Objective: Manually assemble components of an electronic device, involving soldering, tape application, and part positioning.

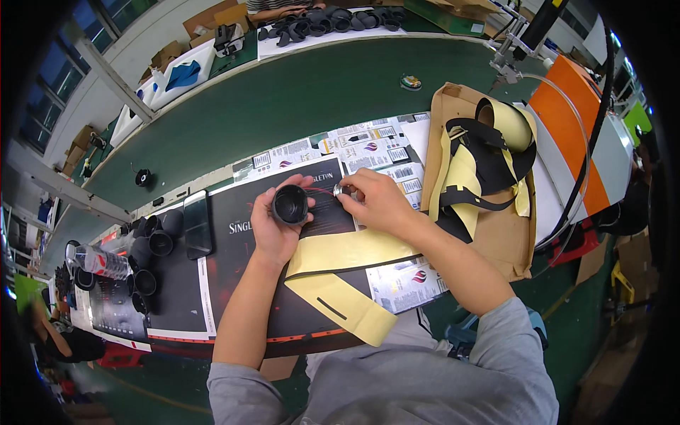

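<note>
My left hand (pixel 275 239) is palm up, its fingers curled round a round black cup-shaped part (pixel 290 205); the cup's hollow opening faces me. To its right, my right hand (pixel 382 202) pinches a small silvery piece (pixel 343 190) between thumb and fingertips, apart from the cup. Its exact kind is too small to make out. Under my right forearm runs a pale yellow strip with black edging (pixel 354 253), folded over at the table's near edge. It leads toward a cardboard box (pixel 520 244) holding more tangled yellow and black strip.
Several black cup parts (pixel 161 243), a dark phone-like slab (pixel 197 224) and a clear plastic bottle (pixel 106 263) lie at left. A green bench (pixel 319 78) stretches behind, bearing more black parts (pixel 340 21) before a seated person. Machinery (pixel 517 57) stands at far right.
</note>
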Demonstrator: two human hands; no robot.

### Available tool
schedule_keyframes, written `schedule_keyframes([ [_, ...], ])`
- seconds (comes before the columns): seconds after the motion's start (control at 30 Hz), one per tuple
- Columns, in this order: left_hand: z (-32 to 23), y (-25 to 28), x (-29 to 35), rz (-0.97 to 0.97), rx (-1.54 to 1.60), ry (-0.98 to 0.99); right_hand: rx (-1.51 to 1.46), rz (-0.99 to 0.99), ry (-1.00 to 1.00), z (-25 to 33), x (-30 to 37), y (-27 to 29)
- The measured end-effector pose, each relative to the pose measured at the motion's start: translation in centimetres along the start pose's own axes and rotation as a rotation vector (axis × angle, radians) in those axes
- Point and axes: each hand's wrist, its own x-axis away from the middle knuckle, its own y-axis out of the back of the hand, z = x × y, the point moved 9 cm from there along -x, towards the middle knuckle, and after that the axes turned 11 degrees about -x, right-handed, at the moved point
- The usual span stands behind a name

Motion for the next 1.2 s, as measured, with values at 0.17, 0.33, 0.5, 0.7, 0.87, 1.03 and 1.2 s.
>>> schedule_keyframes([
  [0.17, -0.2, 1.0, -0.1, -0.076, 0.156, 0.012, -0.133, -0.152, -0.06, 0.8, -0.4, 2.1],
  [0.33, -0.3, 0.3, 0.0, 0.165, 0.162, 0.026, -0.319, -0.231, -0.038, 1.4, -0.5, 2.7],
  [0.5, -0.7, -2.9, 1.5, -0.048, 0.173, 0.091, -0.368, -0.227, 0.042, 2.9, -0.2, 2.8],
  [0.7, 0.9, -2.3, 1.0, 0.003, -0.059, 0.052, -0.295, -0.116, 0.257, 6.5, 0.7, 1.5],
  [0.87, 1.0, -3.6, 1.5, 0.122, -0.124, 0.023, -0.058, -0.135, 0.409, 7.0, 1.3, 0.3],
  [1.03, 1.4, -3.3, 1.5, 0.152, -0.136, 0.037, 0.049, -0.137, 0.366, 6.4, 1.2, -0.4],
  [1.2, 1.7, -3.3, 1.3, 0.137, -0.164, 0.037, 0.046, -0.158, 0.388, 6.1, 1.2, -0.7],
])
